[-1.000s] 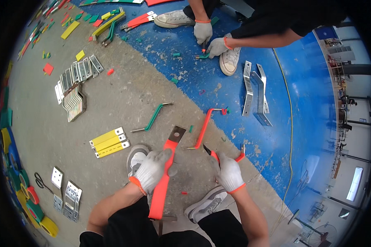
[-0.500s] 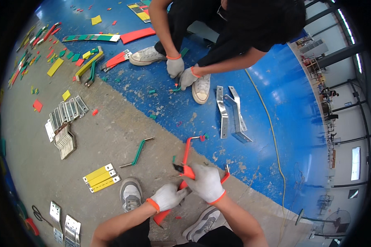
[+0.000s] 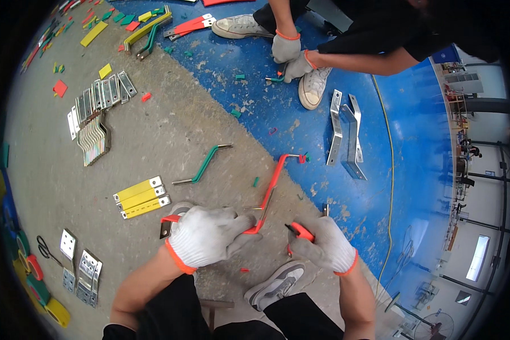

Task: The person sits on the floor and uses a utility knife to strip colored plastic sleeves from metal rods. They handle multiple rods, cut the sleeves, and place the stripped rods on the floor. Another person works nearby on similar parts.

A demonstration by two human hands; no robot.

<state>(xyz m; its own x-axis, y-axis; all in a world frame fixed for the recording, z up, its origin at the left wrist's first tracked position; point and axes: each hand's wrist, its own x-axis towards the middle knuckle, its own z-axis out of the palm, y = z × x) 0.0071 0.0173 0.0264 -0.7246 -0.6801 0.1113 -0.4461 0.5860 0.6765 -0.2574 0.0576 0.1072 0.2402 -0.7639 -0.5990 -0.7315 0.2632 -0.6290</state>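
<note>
My left hand, in a white glove with an orange cuff, is closed around a bent metal bar in a red sleeve. Its bare end with a hole sticks out on the left. In my right hand, gloved likewise, is a utility knife with a red handle and black tip, held apart from the bar. Just beyond my hands another red-sleeved bent bar lies on the floor. A bare metal bar end shows behind my right hand; the rest is hidden.
A green-sleeved bar, yellow-sleeved bars and stacked metal bars lie left. Bare bent bars rest on blue floor. Opposite, a co-worker's gloved hands hold a small green-tipped thing. Scissors and tape rolls lie lower left.
My hands have moved apart: the left shifted left and up with the red-sleeved bar, the right moved right with the knife. The view has shifted, so the floor things appear higher and further right.
</note>
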